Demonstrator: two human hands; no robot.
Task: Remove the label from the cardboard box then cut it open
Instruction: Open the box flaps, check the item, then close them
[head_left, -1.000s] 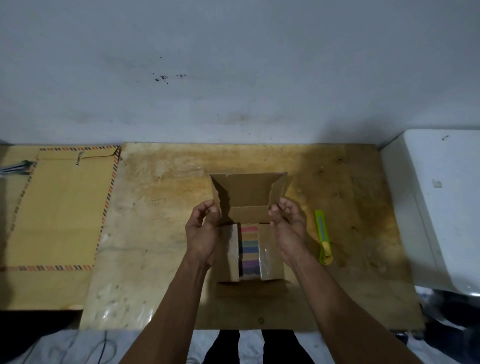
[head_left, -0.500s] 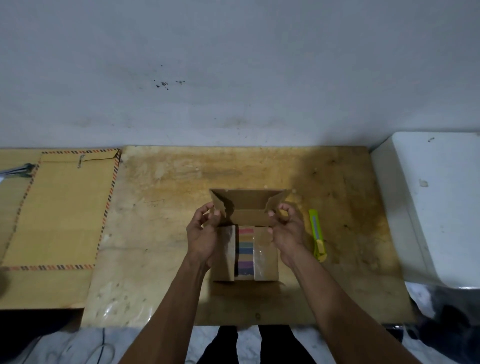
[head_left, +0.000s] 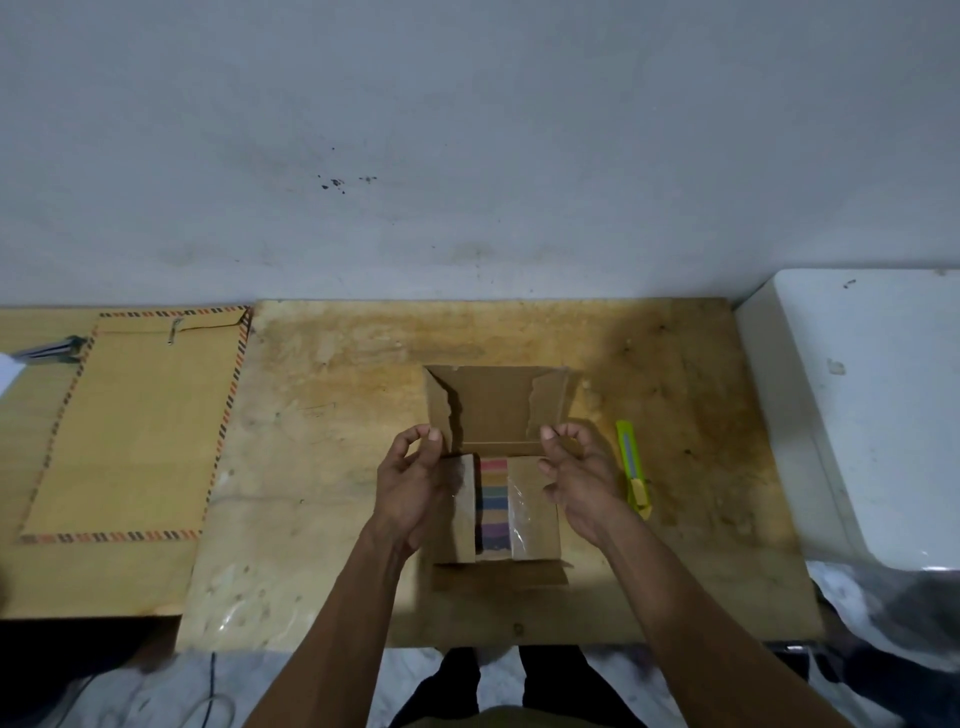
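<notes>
A small cardboard box (head_left: 535, 525) sits on the wooden board, its lid flap (head_left: 493, 405) standing up on the far side. Its two inner flaps are parted, and a striped, multicoloured item (head_left: 493, 504) shows between them. My left hand (head_left: 413, 483) is at the box's left side with curled fingers, thumb and forefinger apart near the lid's left tab. At the right side, my right hand (head_left: 576, 478) hovers over the right inner flap, its fingers curled and apart. Neither hand grips anything. A yellow-green utility knife (head_left: 632, 467) lies just right of the box. No label is visible.
The wooden board (head_left: 322, 426) lies against a grey wall. A large brown envelope (head_left: 135, 426) with a striped border lies to the left. A white appliance (head_left: 857, 405) stands at the right edge. My legs show below the board's near edge.
The lid flap has swung further up and back. Both hands have let go of the lid's side tabs and now sit beside the box with loose fingers.
</notes>
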